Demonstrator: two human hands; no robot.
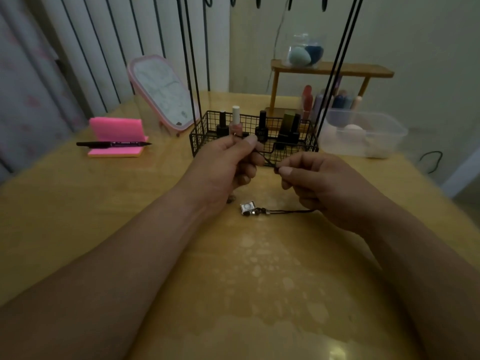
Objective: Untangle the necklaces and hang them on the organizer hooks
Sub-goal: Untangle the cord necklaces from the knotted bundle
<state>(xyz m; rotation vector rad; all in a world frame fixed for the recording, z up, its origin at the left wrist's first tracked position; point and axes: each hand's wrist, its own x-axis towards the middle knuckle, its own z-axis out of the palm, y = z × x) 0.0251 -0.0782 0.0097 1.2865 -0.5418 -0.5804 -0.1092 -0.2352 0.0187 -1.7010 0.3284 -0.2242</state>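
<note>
bare left hand point(223, 165), right hand point(320, 184)

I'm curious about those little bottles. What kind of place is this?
Probably a dressing table at home: a wire basket holds nail polish bottles, a pink-framed mirror stands beside it, and makeup sponges sit in a jar on a wooden shelf.

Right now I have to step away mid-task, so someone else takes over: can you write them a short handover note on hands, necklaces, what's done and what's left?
Left hand: fingers pinch the black cord in front of the wire organizer.
Right hand: pinches the same cord, taut between both hands.
Square pendant: lies on the table, its cord running under the right hand.
Done: nothing seen hanging on the hooks in view.
Left: finish untangling, then hang.
</note>
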